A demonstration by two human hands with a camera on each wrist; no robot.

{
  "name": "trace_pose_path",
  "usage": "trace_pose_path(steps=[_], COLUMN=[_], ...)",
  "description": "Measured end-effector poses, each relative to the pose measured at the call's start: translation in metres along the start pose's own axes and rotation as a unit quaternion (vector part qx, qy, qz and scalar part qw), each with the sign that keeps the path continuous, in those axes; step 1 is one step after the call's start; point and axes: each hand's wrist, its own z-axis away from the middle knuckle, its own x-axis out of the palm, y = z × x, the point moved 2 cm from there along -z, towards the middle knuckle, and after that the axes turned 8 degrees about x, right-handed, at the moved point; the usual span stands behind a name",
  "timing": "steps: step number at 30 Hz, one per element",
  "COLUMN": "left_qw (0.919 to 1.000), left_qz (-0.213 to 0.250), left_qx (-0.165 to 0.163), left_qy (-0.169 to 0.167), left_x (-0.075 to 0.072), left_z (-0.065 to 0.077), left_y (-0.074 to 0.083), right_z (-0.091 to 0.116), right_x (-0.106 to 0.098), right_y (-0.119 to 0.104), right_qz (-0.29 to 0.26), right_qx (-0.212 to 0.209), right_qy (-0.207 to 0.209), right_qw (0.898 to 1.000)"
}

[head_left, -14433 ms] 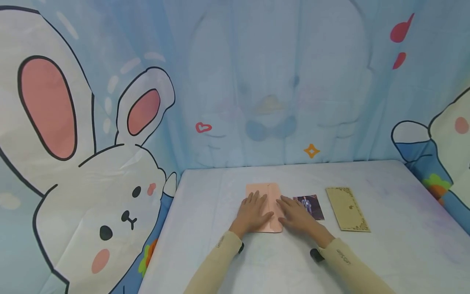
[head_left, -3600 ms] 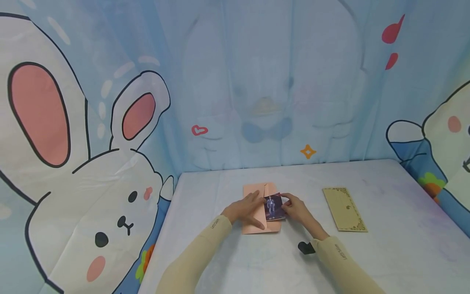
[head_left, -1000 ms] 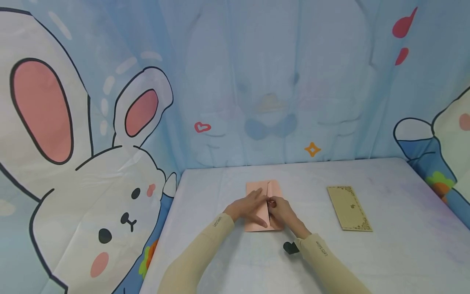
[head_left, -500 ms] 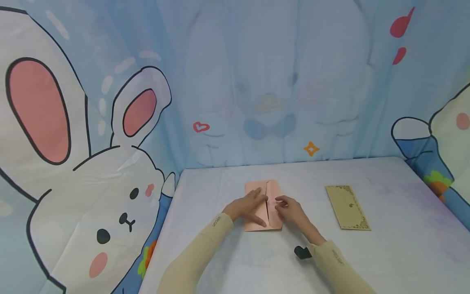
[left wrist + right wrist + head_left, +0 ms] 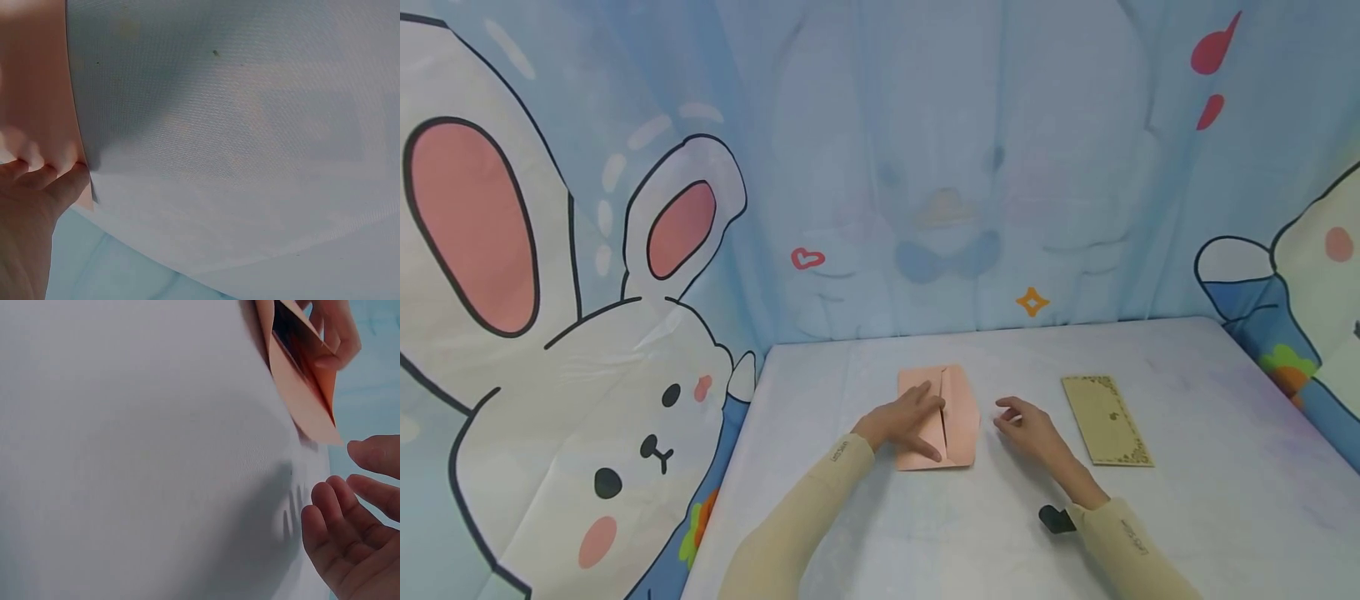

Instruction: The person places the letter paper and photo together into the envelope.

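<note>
A pink paper envelope [image 5: 958, 417] lies on the table with its side flap unfolded to the right. Across its left part rests my left hand [image 5: 904, 422], fingers spread; the left wrist view shows those fingertips on the envelope's paper [image 5: 37, 87]. Seen from the right wrist, the envelope's mouth gapes a little and a dark photo [image 5: 289, 331] shows inside; from the head view the photo is hidden. My right hand [image 5: 1032, 429] hovers to the right of the envelope, apart from it, with loosely bent fingers and nothing in them.
A gold card-like rectangle [image 5: 1107, 421] with ornate corners lies flat farther right, beyond my right hand. The pale cloth-covered table [image 5: 970, 533] ends at a blue cartoon curtain [image 5: 947, 167] at the back. A black wrist device [image 5: 1056, 519] sits at my right cuff.
The photo first lay right of the envelope, then was held at its mouth, and now sits inside. My right hand has let go and drawn off to the right; my left stays put.
</note>
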Motion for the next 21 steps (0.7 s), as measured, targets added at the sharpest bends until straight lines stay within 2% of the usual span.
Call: trace_pose_path(steps=[7, 14, 21], left_qw=[1.0000, 1.0000, 1.0000], left_qz=[-0.001, 0.001, 0.005], left_qx=[-0.001, -0.004, -0.001], left_qy=[0.005, 0.002, 0.004], left_x=[0.000, -0.001, 0.001], left_z=[0.001, 0.001, 0.000], left_y=[0.000, 0.000, -0.001], right_z=[0.004, 0.006, 0.010], right_x=[-0.014, -0.031, -0.053], right_y=[0.018, 0.034, 0.053], right_qz=[0.038, 0.068, 0.079], right_qx=[-0.031, -0.019, -0.027], right_qy=[0.031, 0.067, 0.139], right_qw=[0.998, 0.995, 0.987])
